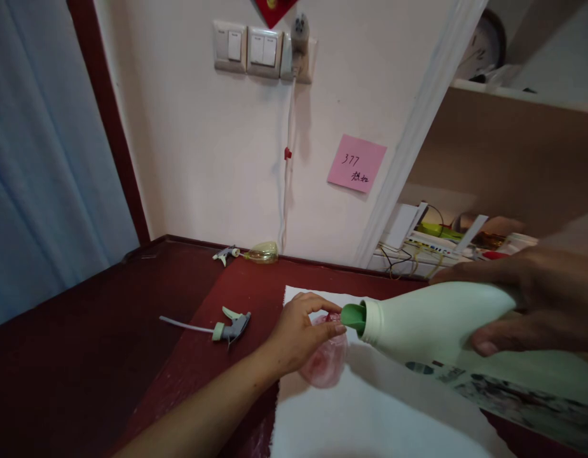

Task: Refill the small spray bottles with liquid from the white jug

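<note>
My left hand (306, 334) pinches the neck of a small see-through pink spray bottle (325, 362), whose top is uncapped and stands on white paper (370, 413). From the right, my right hand (536, 305) grips a large pale green detergent bottle (431, 324), tipped nearly on its side. Its green pouring spout (353, 316) is at the pink bottle's mouth; whether they touch, or liquid flows, I cannot tell. A grey and green trigger sprayer head (231, 327) with a thin tube lies loose to the left of my left hand.
At the wall lies a yellow spray bottle (264, 252) with its sprayer on. A white cord (288, 191) hangs from a plugged socket. A pink note (356, 163) sticks to the wall. On a shelf at right sits a white router (431, 242). A blue curtain (46, 152) hangs at left.
</note>
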`<state>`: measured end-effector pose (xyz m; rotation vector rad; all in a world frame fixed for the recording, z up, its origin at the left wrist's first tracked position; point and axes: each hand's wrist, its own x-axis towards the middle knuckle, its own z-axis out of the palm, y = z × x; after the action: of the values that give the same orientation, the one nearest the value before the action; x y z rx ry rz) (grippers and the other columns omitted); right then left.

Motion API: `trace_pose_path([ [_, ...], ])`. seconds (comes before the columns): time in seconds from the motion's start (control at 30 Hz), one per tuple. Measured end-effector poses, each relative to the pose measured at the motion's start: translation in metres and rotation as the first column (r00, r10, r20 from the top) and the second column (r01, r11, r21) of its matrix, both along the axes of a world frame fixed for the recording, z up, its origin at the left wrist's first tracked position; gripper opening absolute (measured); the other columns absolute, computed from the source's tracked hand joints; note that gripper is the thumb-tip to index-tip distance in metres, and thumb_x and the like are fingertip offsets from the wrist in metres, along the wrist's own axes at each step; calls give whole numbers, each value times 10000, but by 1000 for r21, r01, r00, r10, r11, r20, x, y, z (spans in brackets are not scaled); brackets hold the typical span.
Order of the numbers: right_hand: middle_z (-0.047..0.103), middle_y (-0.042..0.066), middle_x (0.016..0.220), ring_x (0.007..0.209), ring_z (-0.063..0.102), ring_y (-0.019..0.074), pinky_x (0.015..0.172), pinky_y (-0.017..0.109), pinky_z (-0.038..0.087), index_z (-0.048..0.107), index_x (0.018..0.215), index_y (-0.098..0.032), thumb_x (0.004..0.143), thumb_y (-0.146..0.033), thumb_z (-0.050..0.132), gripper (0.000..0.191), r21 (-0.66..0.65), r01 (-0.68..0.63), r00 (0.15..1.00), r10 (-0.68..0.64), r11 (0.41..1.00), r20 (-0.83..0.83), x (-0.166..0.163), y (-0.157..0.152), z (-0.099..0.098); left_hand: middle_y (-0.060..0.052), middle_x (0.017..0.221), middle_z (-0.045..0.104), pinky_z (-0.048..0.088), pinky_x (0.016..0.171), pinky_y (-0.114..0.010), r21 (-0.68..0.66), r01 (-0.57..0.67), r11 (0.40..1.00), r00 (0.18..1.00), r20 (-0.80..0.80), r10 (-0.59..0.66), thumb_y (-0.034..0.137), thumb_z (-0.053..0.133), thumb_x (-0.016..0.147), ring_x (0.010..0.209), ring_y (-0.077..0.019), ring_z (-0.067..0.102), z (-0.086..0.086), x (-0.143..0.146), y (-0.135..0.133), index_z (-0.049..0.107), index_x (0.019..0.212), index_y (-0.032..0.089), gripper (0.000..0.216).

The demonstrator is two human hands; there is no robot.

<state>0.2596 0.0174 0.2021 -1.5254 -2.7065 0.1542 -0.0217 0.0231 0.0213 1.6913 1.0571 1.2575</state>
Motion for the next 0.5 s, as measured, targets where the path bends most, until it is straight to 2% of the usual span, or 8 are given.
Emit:
trace_pose_path([
  [0.23, 788, -124, 740, 583, 735, 239, 459, 270, 568, 672, 1143, -491, 586, -589, 826, 586, -22, -60, 998, 60, 998, -26, 4, 3, 0, -57, 998, 721, 427, 969, -383, 5, 1, 1000, 1000, -20, -1, 274, 815, 715, 1050, -260, 612, 2, 0, -1, 784, 929, 230, 220],
  [0.37, 795, -85, 761, 620, 737, 263, 507, 315, 595, 714, 1089, -460, 618, -639, 789, 509, -40, -26, 999, 25, 999, -27, -3, -1, 1, -62, 998, 722, 430, 964, -382, 10, 3, 1000, 1000, -18, -3, 291, 812, 721, 1045, -261, 614, 3, -1, -1, 784, 929, 222, 221],
  [0.5, 794, -55, 783, 657, 735, 300, 525, 365, 592, 708, 1107, -450, 602, -697, 765, 565, -24, 35, 999, -34, 999, 21, -3, 0, 1, -59, 998, 726, 432, 971, -385, 13, 8, 1000, 1000, -21, -7, 300, 803, 729, 1050, -261, 614, 3, -1, -1, 785, 937, 236, 218],
])
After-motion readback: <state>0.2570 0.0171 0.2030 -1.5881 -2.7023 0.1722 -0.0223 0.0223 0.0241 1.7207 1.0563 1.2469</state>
